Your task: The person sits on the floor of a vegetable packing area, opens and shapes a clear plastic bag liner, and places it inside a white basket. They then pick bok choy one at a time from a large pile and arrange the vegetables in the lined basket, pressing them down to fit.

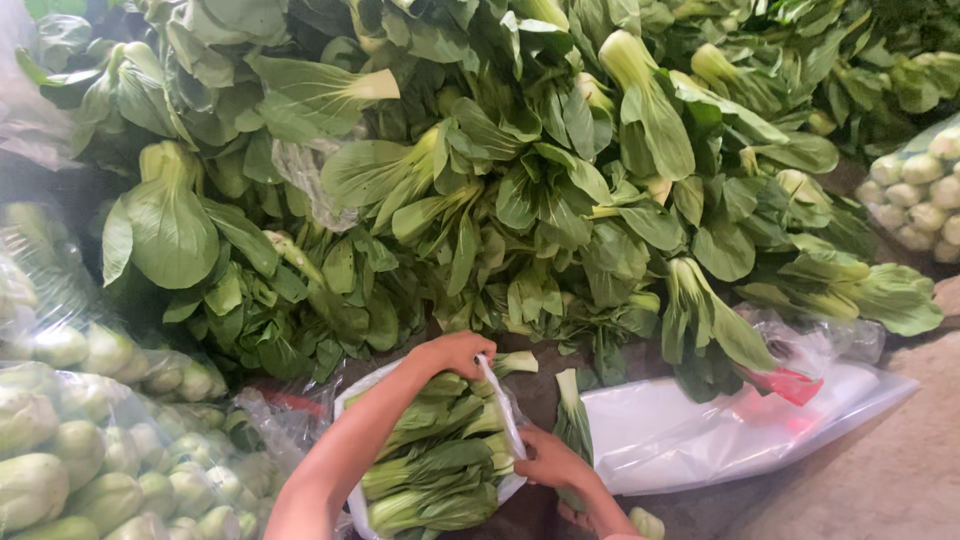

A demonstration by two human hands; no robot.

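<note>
Bagging is the step in hand: my right hand, nearest me, is pinched shut on the near end of a white strip that runs across the mouth of the clear plastic bag of bok choy. My left hand, just beyond, is curled tight around the strip's far end, over the bundle's pale stems. The bag lies on the ground between my forearms. I judge that closing it next calls for both ends kept taut. Just right lies a stack of flat white plastic bags; near left, sealed bags of pale heads. Farther off rises the loose pile of bok choy.
</note>
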